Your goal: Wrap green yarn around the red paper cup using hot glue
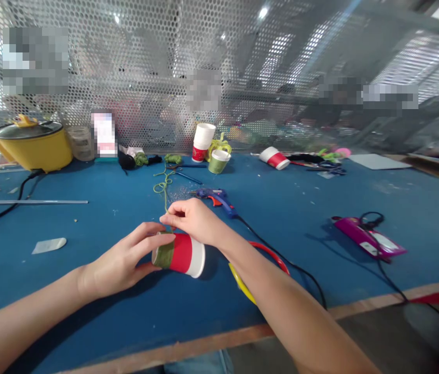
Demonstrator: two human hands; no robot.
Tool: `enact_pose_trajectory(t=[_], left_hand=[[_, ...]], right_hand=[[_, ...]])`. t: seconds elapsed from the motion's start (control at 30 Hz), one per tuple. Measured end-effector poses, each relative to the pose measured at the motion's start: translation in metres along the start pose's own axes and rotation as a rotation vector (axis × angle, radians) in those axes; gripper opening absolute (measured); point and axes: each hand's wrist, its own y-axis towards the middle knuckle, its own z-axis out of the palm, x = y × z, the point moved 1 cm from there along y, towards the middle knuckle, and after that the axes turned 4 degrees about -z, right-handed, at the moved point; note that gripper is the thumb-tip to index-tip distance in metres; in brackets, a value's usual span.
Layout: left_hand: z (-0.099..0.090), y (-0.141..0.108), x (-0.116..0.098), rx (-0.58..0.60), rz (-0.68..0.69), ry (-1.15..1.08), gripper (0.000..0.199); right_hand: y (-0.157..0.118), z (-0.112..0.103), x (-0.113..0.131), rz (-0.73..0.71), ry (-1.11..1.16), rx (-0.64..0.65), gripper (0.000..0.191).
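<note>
A paper cup (182, 253) lies on its side above the blue table, its white rim to the right, a red band in the middle and green yarn wound round its base end. My left hand (136, 252) grips the base end, fingers over the top and thumb below. Just above the cup, my right hand (188, 218) pinches a strand of green yarn (166, 203). That strand runs from the cup up to a loose tangle and on to a small green yarn ball (173, 158) at the back.
A blue glue gun (219, 197) lies beyond my right hand, its cord trailing right. Red and yellow scissor-like handles (241, 283) sit under my right forearm. Stacked cups (203, 137), a green cup (218, 162), a yellow pot (35, 148) and a purple device (369, 239) stand around.
</note>
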Motion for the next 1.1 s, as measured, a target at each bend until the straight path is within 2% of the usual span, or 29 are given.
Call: enact_pose_trajectory(t=[0.2, 0.4, 0.5, 0.6, 0.7, 0.8, 0.83, 0.9, 0.97, 1.1], left_hand=[[0.001, 0.000, -0.002, 0.068, -0.004, 0.035, 0.052], [0.005, -0.002, -0.004, 0.087, -0.016, 0.084, 0.059], [0.005, -0.003, -0.004, 0.067, -0.033, 0.062, 0.056], [0.002, -0.001, -0.001, 0.021, -0.084, -0.012, 0.051], [-0.004, 0.004, 0.006, -0.099, -0.276, -0.246, 0.048], [-0.009, 0.009, 0.016, -0.188, -0.598, -0.723, 0.053], [-0.011, 0.010, 0.018, -0.228, -0.654, -0.884, 0.049], [-0.012, 0.012, 0.023, -0.299, -0.710, -1.175, 0.039], [-0.012, 0.013, 0.026, -0.340, -0.750, -1.371, 0.029], [-0.009, 0.014, 0.028, -0.389, -0.802, -1.528, 0.020]], right_hand=[[0.004, -0.002, -0.001, 0.069, 0.147, 0.040, 0.024], [0.011, 0.007, 0.000, 0.008, 0.274, 0.027, 0.030], [0.016, 0.010, -0.006, 0.018, 0.242, 0.042, 0.032], [0.018, 0.005, -0.018, 0.089, 0.084, 0.038, 0.032], [0.016, -0.010, -0.029, 0.166, 0.013, -0.069, 0.038], [0.012, -0.024, -0.032, 0.159, 0.134, -0.272, 0.043], [0.011, -0.027, -0.031, 0.144, 0.164, -0.332, 0.045], [0.010, -0.028, -0.030, 0.113, 0.178, -0.401, 0.047], [0.009, -0.026, -0.029, 0.092, 0.167, -0.406, 0.047], [0.008, -0.017, -0.026, 0.090, 0.138, -0.334, 0.046]])
